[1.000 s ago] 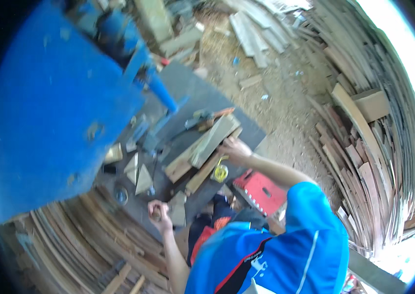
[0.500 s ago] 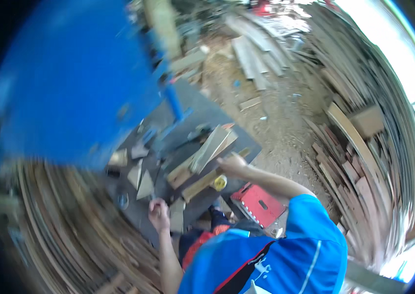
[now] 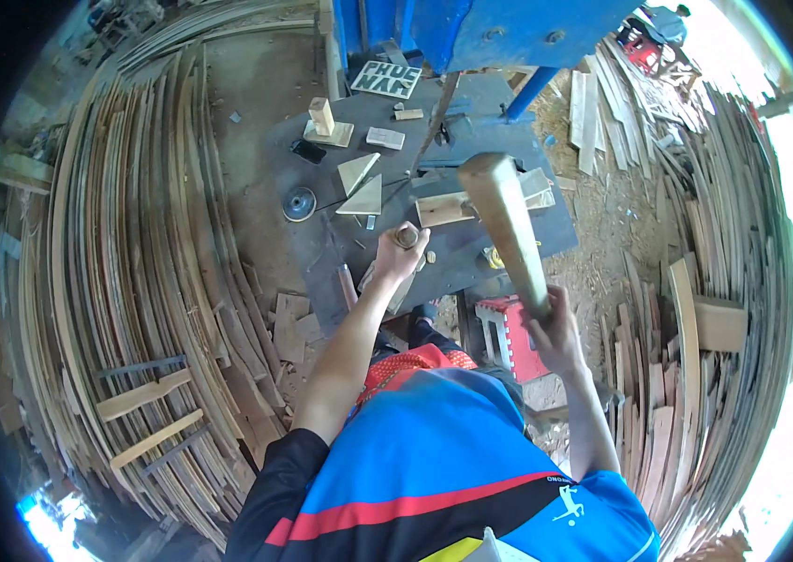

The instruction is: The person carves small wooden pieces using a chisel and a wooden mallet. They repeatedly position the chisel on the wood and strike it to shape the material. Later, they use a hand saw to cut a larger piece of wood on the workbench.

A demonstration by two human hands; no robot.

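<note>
"So, how are things standing, nearest first?"

"The right hand point(image 3: 557, 332) is gripping the thin end of a wooden club point(image 3: 516, 234), fingers wrapping around it. The thick end is hanging over the table point(image 3: 321, 245), touching nothing."

"And the left hand point(image 3: 394, 257)?"

"It is making a fist around a round-ended handle point(image 3: 406, 237), apart from the club. The fist is hiding the rest of that handle, so nobody is telling what it belongs to."

"Is anything looking done?"

"Picking up is seeming complete, since both hands are holding something. Past the fist, two wood triangles point(image 3: 363, 197) are lying close together, apparently already cut to shape."

"What is remaining?"

"The boards point(image 3: 446, 210) behind the club are lying with no hand on them and seeming unjoined; how much work they are needing, one cannot tell."

"Farther off?"

"A wood block point(image 3: 321, 114) is standing on a flat piece point(image 3: 340, 137), and a blue machine point(image 3: 527, 37) is looming beyond the boards."
</note>
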